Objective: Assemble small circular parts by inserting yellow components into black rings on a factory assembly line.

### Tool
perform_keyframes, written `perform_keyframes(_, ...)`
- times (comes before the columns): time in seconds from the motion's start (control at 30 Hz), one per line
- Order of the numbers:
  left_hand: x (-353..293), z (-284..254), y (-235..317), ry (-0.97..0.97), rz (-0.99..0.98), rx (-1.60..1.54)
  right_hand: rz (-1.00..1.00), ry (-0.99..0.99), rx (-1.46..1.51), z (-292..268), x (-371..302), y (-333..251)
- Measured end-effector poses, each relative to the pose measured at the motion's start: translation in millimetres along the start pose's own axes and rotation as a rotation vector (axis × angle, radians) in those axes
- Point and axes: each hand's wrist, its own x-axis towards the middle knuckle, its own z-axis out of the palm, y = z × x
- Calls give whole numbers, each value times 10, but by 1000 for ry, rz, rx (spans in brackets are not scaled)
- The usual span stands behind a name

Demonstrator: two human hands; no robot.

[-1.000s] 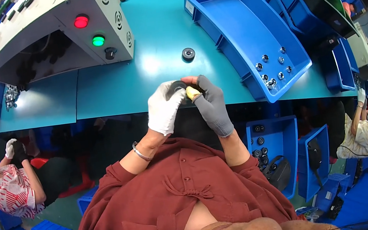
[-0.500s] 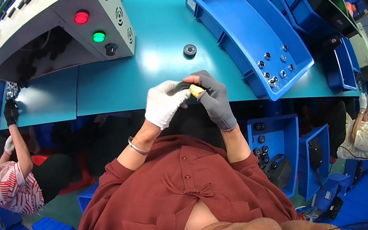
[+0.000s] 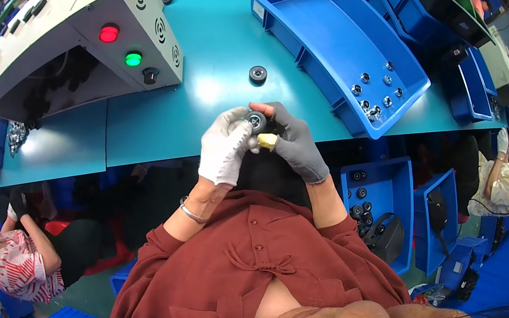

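A small black wheel with a pale hub faces up between my two hands, above the near edge of the table. My left hand, in a white glove, pinches it from the left. On its right side, my right hand curls round it, in a grey glove with a bare fingertip and yellow wrapping on the thumb. The right palm side is partly hidden. Farther back, another black wheel lies on the green tabletop.
A long blue tray with several shiny metal parts lies at right. At left stands a pale machine with red and green lights. Below the table edge, a blue bin holds black wheels. Co-workers sit on both sides.
The wheel has turned so its hub face shows upward, and my right thumb has moved lower. The person on the left has drawn an arm back from the table.
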Motion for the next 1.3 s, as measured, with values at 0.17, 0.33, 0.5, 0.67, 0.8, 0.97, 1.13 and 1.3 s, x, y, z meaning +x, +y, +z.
perform_keyframes(0.17,-16,46,-1,-34,-15,75,-170,94,-278,-8,11,64)
perform_keyframes(0.33,-13,35,48,-117,90,579,-487,102,-867,35,57,-137)
perform_keyframes(0.5,34,-40,-22,-121,-71,294,-481,156,-873,79,59,-102)
perform_keyframes(0.67,38,-69,-56,-242,-141,67,-505,128,-992,70,50,-136)
perform_keyframes(0.8,38,-8,-95,-281,-178,-226,-513,168,-881,67,70,-102)
perform_keyframes(0.97,45,-2,-141,-292,-247,-339,-510,146,-940,23,53,-74)
perform_keyframes(1.13,64,-117,-231,-305,-293,-392,-510,204,-825,64,25,-91)
perform_keyframes(1.3,17,35,-165,-251,-377,-539,-520,165,-870,10,12,-100)
